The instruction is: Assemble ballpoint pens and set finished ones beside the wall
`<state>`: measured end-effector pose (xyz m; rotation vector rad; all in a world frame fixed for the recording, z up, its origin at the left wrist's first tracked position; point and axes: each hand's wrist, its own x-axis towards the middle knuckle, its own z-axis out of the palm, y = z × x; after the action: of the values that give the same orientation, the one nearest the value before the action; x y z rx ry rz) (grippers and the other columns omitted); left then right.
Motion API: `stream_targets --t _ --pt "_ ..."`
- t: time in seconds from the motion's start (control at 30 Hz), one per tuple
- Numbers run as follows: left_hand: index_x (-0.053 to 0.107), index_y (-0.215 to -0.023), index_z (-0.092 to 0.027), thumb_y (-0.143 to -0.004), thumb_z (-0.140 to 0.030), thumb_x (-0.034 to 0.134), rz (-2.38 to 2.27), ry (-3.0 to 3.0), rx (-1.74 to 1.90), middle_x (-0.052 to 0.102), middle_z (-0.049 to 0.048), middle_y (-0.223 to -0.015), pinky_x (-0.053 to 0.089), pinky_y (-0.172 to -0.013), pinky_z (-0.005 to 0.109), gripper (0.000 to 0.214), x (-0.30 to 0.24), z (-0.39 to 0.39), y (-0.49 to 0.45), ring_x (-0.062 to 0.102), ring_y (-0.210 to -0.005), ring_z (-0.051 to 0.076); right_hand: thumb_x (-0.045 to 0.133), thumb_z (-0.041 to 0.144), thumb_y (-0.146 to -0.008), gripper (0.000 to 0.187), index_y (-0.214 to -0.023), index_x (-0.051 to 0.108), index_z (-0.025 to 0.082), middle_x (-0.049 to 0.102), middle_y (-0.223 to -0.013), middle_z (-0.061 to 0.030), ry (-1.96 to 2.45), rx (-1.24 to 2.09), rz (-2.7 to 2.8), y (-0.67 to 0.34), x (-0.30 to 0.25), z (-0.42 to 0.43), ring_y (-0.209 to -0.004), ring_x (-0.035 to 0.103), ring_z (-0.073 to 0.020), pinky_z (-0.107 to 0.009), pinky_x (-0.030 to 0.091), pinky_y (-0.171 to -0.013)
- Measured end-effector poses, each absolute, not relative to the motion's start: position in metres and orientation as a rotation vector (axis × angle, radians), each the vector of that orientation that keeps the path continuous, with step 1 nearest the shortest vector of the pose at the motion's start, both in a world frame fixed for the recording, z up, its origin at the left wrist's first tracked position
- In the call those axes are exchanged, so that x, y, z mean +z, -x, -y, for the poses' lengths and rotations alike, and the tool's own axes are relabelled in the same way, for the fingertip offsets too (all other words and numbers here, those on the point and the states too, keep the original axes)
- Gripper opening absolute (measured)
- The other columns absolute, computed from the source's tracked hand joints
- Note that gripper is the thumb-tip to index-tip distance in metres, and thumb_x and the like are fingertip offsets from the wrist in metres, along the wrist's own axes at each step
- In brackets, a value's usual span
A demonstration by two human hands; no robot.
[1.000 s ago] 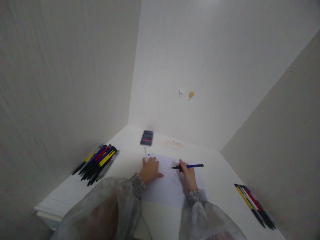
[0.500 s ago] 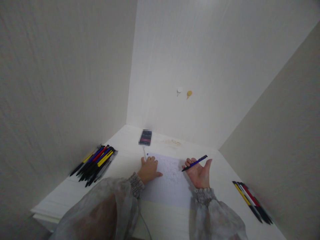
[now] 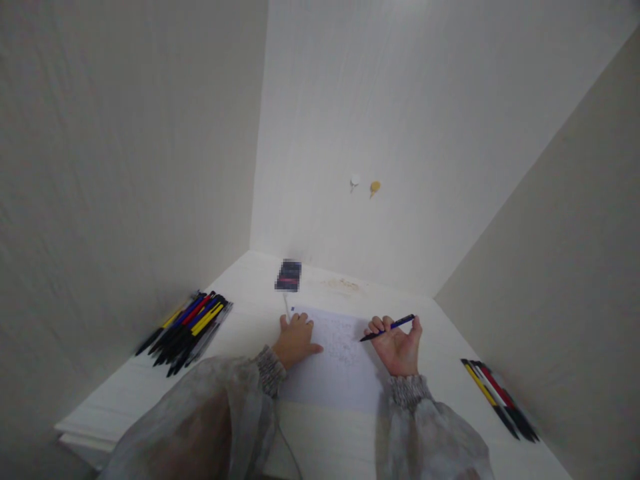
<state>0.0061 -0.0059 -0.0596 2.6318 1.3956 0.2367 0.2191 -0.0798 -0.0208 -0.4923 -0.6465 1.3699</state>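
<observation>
My right hand [image 3: 397,345] is turned palm up over the right edge of a white sheet of paper [image 3: 336,367]. Its fingers curl around a blue pen [image 3: 387,327], whose dark tip points left, clear of the paper. My left hand [image 3: 296,340] lies flat with fingers spread on the sheet's upper left corner. Faint scribbles mark the middle of the sheet.
A heap of several black, blue, red and yellow pens [image 3: 187,323] lies at the left of the white desk [image 3: 150,380]. A smaller row of pens [image 3: 500,397] lies at the right. A blurred dark phone [image 3: 289,275] with a white cable sits behind the paper. Walls close in on three sides.
My right hand lifted the pen off the paper and rolled palm up; its fingers have now curled round the pen. The left hand stayed on the sheet.
</observation>
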Motion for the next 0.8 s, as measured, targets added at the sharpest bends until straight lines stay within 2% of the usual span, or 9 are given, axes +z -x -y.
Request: stream_targets --t 0.13,0.23,0.3,0.4,0.57,0.63,0.8 --pt "0.048 -0.109 -0.018 -0.066 -0.058 0.046 -1.401 -2.637 0.26 0.043 0.0135 -0.116 0.016 -0.088 0.055 0.059 -0.06 0.006 -0.006 0.035 -0.107 0.029 0.038 0.06 -0.072 0.044 -0.063 0.048 0.018 0.043 -0.06 0.001 0.574 1.342 0.597 -0.223 -0.031 0.071 -0.056 0.045 -0.0116 -0.028 0.042 -0.055" --pt "0.048 -0.109 -0.018 -0.066 -0.058 0.046 -1.398 -2.633 0.257 0.044 0.0137 -0.116 0.017 -0.088 0.055 0.058 -0.06 0.006 -0.006 0.036 -0.107 0.029 0.046 0.036 -0.078 0.021 -0.074 0.051 0.016 0.046 -0.059 0.0008 0.653 1.45 0.49 -0.228 -0.043 0.063 -0.049 0.045 -0.0091 -0.023 0.041 -0.044" --pt "0.048 -0.109 -0.018 -0.066 -0.058 0.046 -1.401 -2.631 0.248 0.043 0.0136 -0.116 0.017 -0.088 0.055 0.058 -0.06 0.006 -0.006 0.036 -0.107 0.029 0.046 0.016 -0.077 0.007 -0.074 0.051 0.014 0.048 -0.058 0.0 0.728 1.557 0.408 -0.231 -0.05 0.06 -0.044 0.044 -0.0071 -0.018 0.04 -0.038" --pt "0.048 -0.109 -0.018 -0.066 -0.057 0.046 -1.401 -2.635 0.252 0.043 0.0137 -0.116 0.017 -0.088 0.055 0.058 -0.06 0.006 -0.006 0.036 -0.107 0.029 0.044 0.002 -0.073 0.013 -0.07 0.052 0.011 0.053 -0.06 -0.0022 0.827 1.619 0.352 -0.235 -0.053 0.059 -0.045 0.048 -0.0064 -0.017 0.045 -0.04" --pt "0.048 -0.109 -0.018 -0.067 -0.056 0.047 -1.402 -2.627 0.222 0.043 0.0141 -0.117 0.018 -0.087 0.055 0.057 -0.057 0.007 -0.006 0.036 -0.107 0.03 0.051 0.005 -0.071 0.008 -0.072 0.057 0.01 0.061 -0.066 -0.0046 1.024 1.469 0.47 -0.24 -0.047 0.064 -0.056 0.058 -0.0096 -0.019 0.052 -0.054" --pt "0.048 -0.11 -0.019 -0.068 -0.056 0.045 -1.408 -2.637 0.191 0.042 0.0142 -0.118 0.018 -0.088 0.054 0.056 -0.055 0.008 -0.007 0.035 -0.108 0.03 0.056 0.012 -0.069 0.005 -0.073 0.059 0.011 0.061 -0.063 -0.0036 1.217 1.256 0.626 -0.247 -0.046 0.068 -0.057 0.059 -0.011 -0.021 0.052 -0.056" --pt "0.047 -0.111 -0.019 -0.072 -0.054 0.041 -1.44 -2.656 0.125 0.039 0.0147 -0.121 0.018 -0.088 0.053 0.053 -0.051 0.009 -0.009 0.034 -0.109 0.03 0.061 0.026 -0.061 0.013 -0.068 0.06 0.015 0.058 -0.052 -0.0014 1.706 0.64 0.812 -0.29 -0.052 0.088 -0.055 0.058 -0.0166 -0.028 0.047 -0.053"
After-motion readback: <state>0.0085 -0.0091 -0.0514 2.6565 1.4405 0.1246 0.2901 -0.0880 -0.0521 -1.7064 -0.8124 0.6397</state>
